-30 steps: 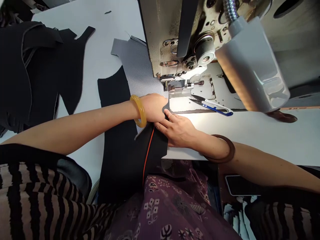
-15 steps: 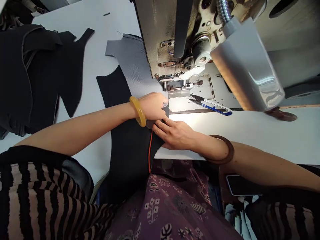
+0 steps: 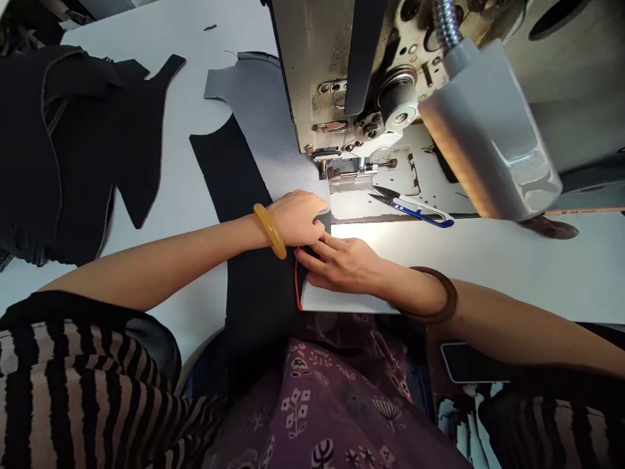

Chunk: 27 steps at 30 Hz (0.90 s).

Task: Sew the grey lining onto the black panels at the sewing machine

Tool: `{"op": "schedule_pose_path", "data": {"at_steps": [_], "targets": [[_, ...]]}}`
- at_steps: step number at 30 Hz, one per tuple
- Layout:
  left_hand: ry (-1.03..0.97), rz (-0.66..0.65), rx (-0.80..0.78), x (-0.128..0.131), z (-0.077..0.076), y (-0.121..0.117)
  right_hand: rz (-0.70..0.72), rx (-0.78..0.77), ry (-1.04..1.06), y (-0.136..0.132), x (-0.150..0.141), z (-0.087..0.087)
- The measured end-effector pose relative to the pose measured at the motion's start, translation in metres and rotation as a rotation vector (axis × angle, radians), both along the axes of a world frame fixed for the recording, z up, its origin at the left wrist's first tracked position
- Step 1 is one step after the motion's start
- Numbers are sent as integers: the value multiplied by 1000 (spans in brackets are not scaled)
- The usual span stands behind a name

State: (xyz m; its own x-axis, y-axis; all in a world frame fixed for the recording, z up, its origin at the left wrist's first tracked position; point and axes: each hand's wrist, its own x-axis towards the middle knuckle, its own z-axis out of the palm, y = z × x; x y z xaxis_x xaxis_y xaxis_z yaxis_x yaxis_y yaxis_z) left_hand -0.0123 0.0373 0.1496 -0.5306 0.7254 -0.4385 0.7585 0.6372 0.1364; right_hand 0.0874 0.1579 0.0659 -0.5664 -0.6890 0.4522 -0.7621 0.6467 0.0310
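My left hand [image 3: 297, 219], with a yellow bangle at the wrist, lies on the black fabric piece [image 3: 254, 260] just in front of the sewing machine's presser foot [image 3: 326, 164], fingers curled onto the cloth edge. My right hand [image 3: 342, 262], with a brown bangle, pinches the same fabric edge beside a red piping line [image 3: 296, 286]. A grey mesh fabric piece [image 3: 266, 124] joined to the black one runs back past the machine.
The sewing machine head [image 3: 351, 71] with its lamp [image 3: 488, 130] fills the upper right. Blue-handled thread snips [image 3: 415, 208] lie on the machine bed. A pile of black fabric pieces [image 3: 68, 143] sits at the left. A phone [image 3: 469, 365] rests near my right elbow.
The fabric has moved away from me under the presser foot; the grey mesh slid farther back and the red piping end shortened. Both hands stayed on the cloth edge.
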Motion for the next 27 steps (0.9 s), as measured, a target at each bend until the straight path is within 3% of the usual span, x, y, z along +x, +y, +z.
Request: {"op": "schedule_pose_path", "data": {"at_steps": [7,12,20,27], "targets": [[311,-102,139,12,-21,-20,62,2,49,1,-1,-1],[372,-195,144,8,-36,-27,68,-35,53,2,-2,1],[560,-454,355,-7,-48,-36,128,-53,18,3,-6,2],[556,-477,260,-23,-48,-29,50,-121,14,3,-11,0]]}}
